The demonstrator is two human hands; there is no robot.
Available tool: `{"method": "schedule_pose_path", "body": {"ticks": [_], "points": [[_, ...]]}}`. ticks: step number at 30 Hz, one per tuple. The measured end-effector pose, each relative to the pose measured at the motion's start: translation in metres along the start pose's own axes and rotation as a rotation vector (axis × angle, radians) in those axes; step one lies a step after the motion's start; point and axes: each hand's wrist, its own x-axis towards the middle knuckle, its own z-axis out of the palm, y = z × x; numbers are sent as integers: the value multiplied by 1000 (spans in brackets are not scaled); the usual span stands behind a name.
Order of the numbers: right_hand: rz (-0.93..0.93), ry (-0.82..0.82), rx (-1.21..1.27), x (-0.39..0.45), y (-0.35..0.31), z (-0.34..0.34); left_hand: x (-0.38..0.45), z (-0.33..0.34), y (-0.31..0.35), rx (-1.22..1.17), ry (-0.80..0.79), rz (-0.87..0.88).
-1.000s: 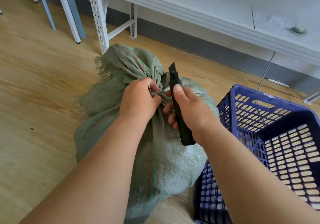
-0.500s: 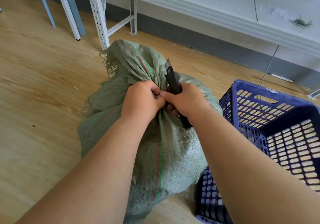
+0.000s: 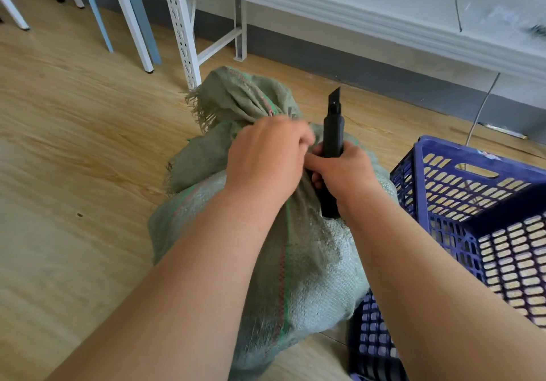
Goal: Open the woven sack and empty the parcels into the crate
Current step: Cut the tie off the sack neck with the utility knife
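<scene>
Your left hand (image 3: pixel 267 156) is curled over the gathered neck of the woven sack (image 3: pixel 295 250), gripping the bunched cloth, though motion blur hides the fingertips; your right hand (image 3: pixel 345 174) is wrapped round a black utility knife (image 3: pixel 332 132), blade pointing up and away from the cloth. You look to be at the opening step: next, free the neck and keep the blade away from your left fingers. Parcels stay hidden inside the bulging sack on the floor. Just right, touching it, the blue slotted crate (image 3: pixel 419 180) shows nothing inside.
</scene>
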Motion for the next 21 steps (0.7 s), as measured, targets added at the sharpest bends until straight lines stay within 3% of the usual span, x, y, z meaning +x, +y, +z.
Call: {"method": "schedule_pose_path", "body": {"ticks": [4,12,21], "points": [[5,-1,62,-4,2,2,-9,18,-16,13,-2,-167],[-49,26,9,-7,6,0,-7,13,-11,121,-61,-319],[-68,1,-6,-9,5,-1,-7,15,-13,233,-135,-288]]}}
